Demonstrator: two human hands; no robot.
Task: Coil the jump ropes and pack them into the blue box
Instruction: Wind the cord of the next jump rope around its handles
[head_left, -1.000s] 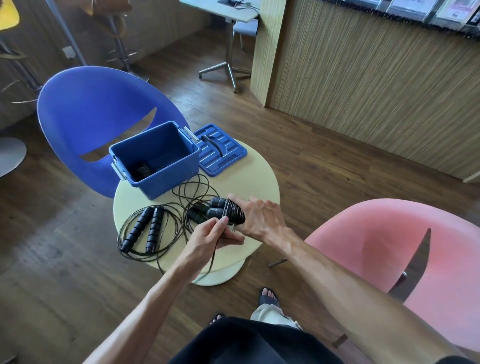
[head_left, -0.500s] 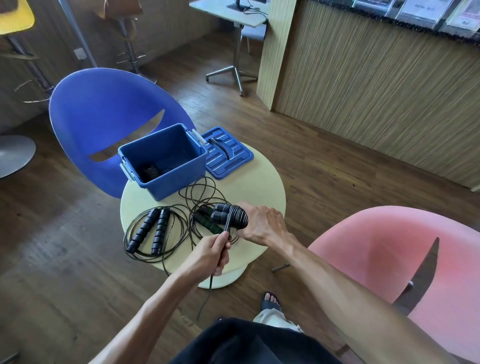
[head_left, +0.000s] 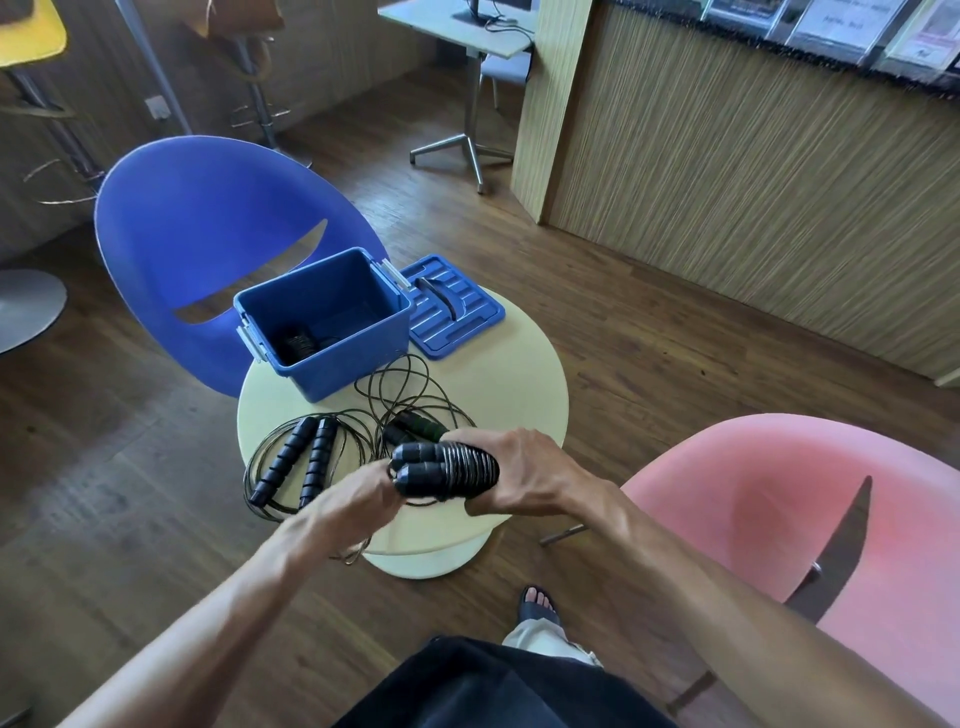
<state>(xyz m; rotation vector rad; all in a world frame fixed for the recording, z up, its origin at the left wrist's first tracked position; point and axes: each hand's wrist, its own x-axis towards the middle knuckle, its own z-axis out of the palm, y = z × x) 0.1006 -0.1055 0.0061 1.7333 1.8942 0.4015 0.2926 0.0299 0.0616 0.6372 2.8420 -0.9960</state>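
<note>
Nearest, the right hand (head_left: 524, 475) grips a pair of black handles (head_left: 441, 470) with rope wound round them, held above the near edge of the round table (head_left: 514, 395). Just beside it, the blurred left hand (head_left: 358, 499) pinches the loose rope end at the handle tips. Farther on, a second jump rope (head_left: 301, 462) lies coiled on the table, and a green-handled rope (head_left: 415, 423) sprawls loose beside it. Beyond them stands the open blue box (head_left: 332, 322), something dark inside, with its lid (head_left: 454, 306) lying flat to its right.
</note>
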